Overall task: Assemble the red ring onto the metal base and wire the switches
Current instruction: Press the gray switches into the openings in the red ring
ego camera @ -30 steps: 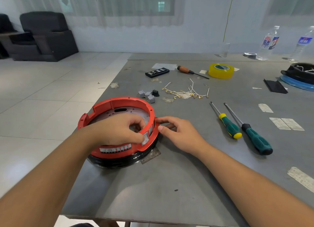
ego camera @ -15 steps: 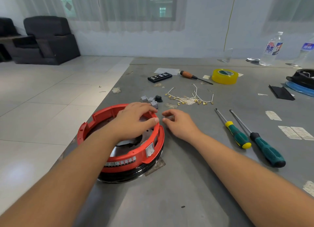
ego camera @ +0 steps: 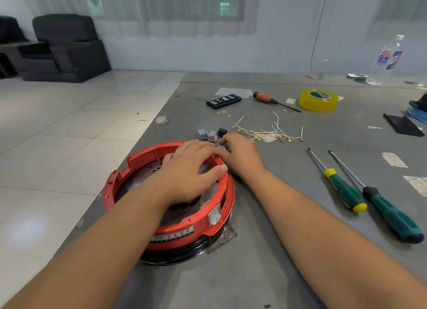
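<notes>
Two hands work at the desk's left edge: the left hand (ego camera: 191, 170) rests spread on the red ring (ego camera: 161, 230) seated over the metal base (ego camera: 184, 254), while the right hand (ego camera: 240, 156) pinches a grey switch (ego camera: 216, 143), seemingly to be pressed into the ring's wall next.

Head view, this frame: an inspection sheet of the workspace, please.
Surface: grey table, tape scraps stuck on.
Job's things: red ring on the black-rimmed metal base; one white switch fitted; loose grey switches beyond.
Clutter: two green screwdrivers, wooden-handled screwdriver, yellow tape roll, bit case, bottle.
Grips: left hand resting on the ring; right hand pinching a small switch.
Cables: short white terminal wires; yellow cord on wall.
Surroundings: tiled floor, dark armchair, curtained window.
</notes>
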Available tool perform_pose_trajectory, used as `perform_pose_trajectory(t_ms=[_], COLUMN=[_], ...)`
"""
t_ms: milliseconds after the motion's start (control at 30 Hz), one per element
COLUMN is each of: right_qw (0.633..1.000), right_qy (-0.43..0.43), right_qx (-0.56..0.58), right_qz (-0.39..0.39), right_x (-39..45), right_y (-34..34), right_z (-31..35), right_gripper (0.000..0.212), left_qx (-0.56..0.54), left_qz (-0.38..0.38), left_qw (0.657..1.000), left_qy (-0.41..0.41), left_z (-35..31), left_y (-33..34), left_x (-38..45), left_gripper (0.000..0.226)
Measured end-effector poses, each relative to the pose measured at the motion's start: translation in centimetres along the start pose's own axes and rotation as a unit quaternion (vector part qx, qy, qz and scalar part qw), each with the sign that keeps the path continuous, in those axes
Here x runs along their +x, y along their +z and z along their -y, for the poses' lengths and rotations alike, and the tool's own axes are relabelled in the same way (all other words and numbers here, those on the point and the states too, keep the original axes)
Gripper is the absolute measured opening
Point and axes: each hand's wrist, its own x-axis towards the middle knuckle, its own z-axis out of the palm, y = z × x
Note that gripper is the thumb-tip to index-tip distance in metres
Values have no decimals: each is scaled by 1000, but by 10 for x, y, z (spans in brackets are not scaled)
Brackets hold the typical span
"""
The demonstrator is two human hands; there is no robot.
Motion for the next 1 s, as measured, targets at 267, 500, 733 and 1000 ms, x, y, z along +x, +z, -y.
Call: perform_pose_trajectory(t_ms=[267,500,733,1000], right_qw=[997,947,882,872], right_qy=[5,55,65,11], right_qx=[72,306,467,489], right_qz=[-9,-87,-24,-30], right_x=[-14,-68,-137,-148], right_y=[-9,-36,-68,-76], right_z=[-4,6,14,27], right_gripper=[42,32,34,37], left_qx=[8,-1,-21,-38], left_qz=[12,-4,-48,-65], left_qw=[1000,1000,997,991], left_qy=[-12,9,53,113], left_z=[-2,-5,-14,-20], left_y=[-4,-4,-6,-1], left_x=[-1,-6,-10,-15], left_gripper=[59,54,52,31])
